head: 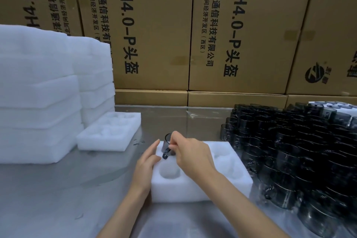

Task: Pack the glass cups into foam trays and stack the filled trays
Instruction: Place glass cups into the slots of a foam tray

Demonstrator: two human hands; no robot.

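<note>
Just now the right hand (190, 152) pinches a dark smoky glass cup (167, 146) at its handle over the white foam tray (201, 189); the left hand (147, 162), fingers straight, rests on the tray's edge.

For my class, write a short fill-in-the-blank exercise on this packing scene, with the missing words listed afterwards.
1. The right hand holds a dark glass cup at the far-left pocket of the white ____ tray.
2. The left hand rests against the tray's ____ side.
3. The pile of unpacked cups lies to the ____ of the tray.
4. Behind the table stand brown ____ boxes.

Missing words: foam; left; right; cardboard
</note>
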